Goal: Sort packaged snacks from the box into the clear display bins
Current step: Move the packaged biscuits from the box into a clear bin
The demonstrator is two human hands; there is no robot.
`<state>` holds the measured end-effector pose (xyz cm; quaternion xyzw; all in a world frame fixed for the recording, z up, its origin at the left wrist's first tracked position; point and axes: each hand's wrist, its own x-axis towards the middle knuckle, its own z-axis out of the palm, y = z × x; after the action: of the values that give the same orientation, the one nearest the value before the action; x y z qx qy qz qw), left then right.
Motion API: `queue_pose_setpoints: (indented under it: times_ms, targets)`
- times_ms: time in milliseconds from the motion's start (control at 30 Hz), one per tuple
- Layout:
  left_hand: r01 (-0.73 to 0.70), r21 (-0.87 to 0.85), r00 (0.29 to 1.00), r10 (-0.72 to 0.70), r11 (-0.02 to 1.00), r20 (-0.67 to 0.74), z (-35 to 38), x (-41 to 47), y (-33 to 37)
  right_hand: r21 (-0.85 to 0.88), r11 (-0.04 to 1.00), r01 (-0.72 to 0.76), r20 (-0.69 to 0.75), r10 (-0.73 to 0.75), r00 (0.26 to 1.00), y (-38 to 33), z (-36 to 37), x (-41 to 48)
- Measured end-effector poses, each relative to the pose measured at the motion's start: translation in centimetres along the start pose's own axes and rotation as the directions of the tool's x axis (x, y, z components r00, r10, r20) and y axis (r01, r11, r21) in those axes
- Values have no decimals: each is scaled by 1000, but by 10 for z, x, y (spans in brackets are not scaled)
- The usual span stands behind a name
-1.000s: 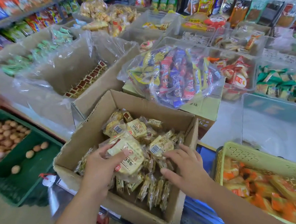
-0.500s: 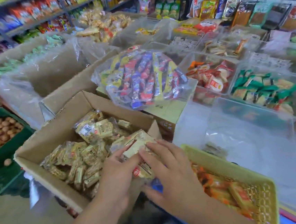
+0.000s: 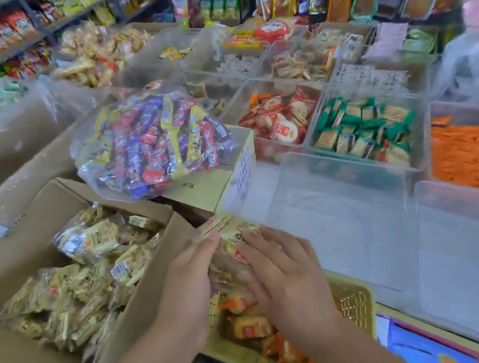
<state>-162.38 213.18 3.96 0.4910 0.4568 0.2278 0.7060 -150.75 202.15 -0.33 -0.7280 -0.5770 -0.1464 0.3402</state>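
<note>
A cardboard box (image 3: 144,301) at lower left holds several pale yellow snack packs (image 3: 75,285). Between my two hands is a clear bag of the same yellow snacks (image 3: 226,241), lifted just past the box's right wall. My left hand (image 3: 186,283) grips the bag's left side. My right hand (image 3: 282,273) holds its right side with fingers spread over it. An empty clear display bin (image 3: 338,218) stands directly beyond the bag, with another empty clear bin (image 3: 467,253) to its right.
A yellow-green basket (image 3: 352,302) of orange-wrapped snacks sits under my hands. A big clear bag of colourful bars (image 3: 152,143) rests on a carton (image 3: 218,183). Filled bins behind hold red packs (image 3: 279,119), green packs (image 3: 365,128) and orange sticks (image 3: 466,153). Shelves line the back.
Both hands took the snack bag out of the box and carried it right, over the basket toward the empty clear bin. The view has swung right with them.
</note>
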Motion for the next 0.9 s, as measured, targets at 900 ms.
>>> queue_pose_setpoints:
  times_ms: [900]
  targets:
    - [101,-23,994,-101,995,-44,23,82,-35,100,562,-821,539,663,520,229,86,-13]
